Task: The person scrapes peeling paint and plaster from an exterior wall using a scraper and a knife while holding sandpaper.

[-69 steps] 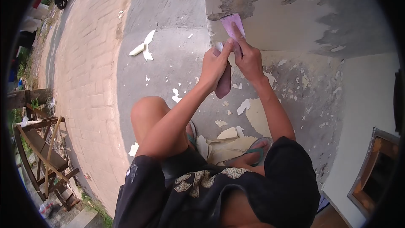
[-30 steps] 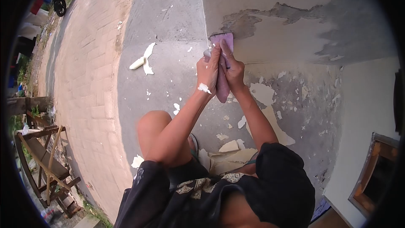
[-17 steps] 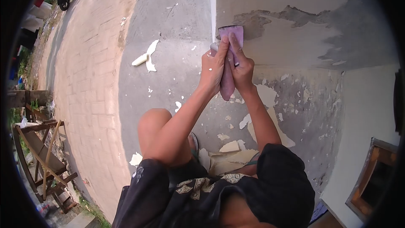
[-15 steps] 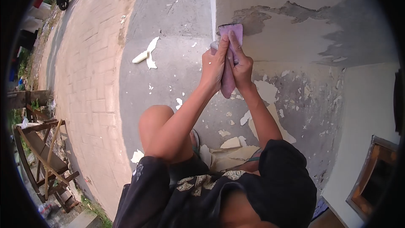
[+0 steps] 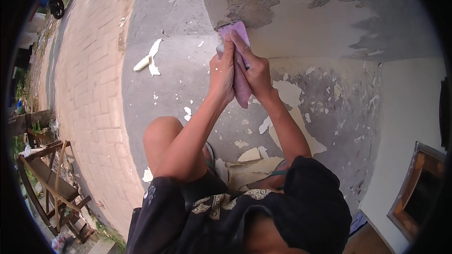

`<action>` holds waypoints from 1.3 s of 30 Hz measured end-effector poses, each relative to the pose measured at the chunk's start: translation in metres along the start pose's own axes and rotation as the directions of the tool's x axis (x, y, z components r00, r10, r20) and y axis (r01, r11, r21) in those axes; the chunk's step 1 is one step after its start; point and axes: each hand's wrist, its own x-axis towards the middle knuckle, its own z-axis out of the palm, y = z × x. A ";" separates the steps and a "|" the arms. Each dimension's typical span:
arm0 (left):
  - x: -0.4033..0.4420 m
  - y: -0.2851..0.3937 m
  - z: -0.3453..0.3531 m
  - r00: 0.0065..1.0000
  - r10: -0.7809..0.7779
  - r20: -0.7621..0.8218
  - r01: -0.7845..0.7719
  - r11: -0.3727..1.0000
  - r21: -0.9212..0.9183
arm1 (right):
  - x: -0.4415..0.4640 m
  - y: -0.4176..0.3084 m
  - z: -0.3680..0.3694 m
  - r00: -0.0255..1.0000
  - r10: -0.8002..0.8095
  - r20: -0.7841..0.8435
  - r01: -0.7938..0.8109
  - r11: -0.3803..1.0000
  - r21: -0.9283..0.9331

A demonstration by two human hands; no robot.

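Both of my hands are wrapped around a pinkish-purple scraper [image 5: 241, 87]. My left hand [image 5: 220, 75] grips it from the left, thumb pointing up along it. On the other side, my right hand [image 5: 258, 73] is closed on it, fingers stretched toward its wide flat end. That end's dark edge meets the lower part of the wall [image 5: 301, 28], close to the corner, beside a rough grey patch [image 5: 256, 7] where the coating is gone. My palms hide part of the handle; its tapered tip shows below them.
Peeled paint pieces [image 5: 301, 127] lie scattered over the grey concrete floor [image 5: 165, 89], with a curled strip [image 5: 153, 59] to the left. Larger flakes [image 5: 252, 155] are by my sandals. Brick paving [image 5: 89, 89], a wooden frame [image 5: 49, 188] and a wheel [image 5: 57, 8] are farther left; a framed opening [image 5: 416, 193] is right.
The whole view has shifted, so wall and floor appear farther left. My hands keep their grip, and the scraper's edge stays at the wall near the corner, slightly more tilted.
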 end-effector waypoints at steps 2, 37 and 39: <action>0.005 -0.004 -0.004 1.000 -0.003 -0.010 0.003 1.000 0.029 | 0.002 -0.003 -0.001 1.000 0.026 0.007 -0.026 0.999 0.041; -0.006 0.008 0.004 0.999 -0.045 -0.023 0.044 0.997 -0.064 | 0.003 -0.013 -0.006 1.000 0.007 0.006 -0.007 0.998 -0.062; -0.007 0.005 0.006 0.999 -0.029 -0.028 0.027 0.997 -0.073 | 0.006 -0.009 -0.006 1.000 -0.019 0.000 0.019 0.998 -0.060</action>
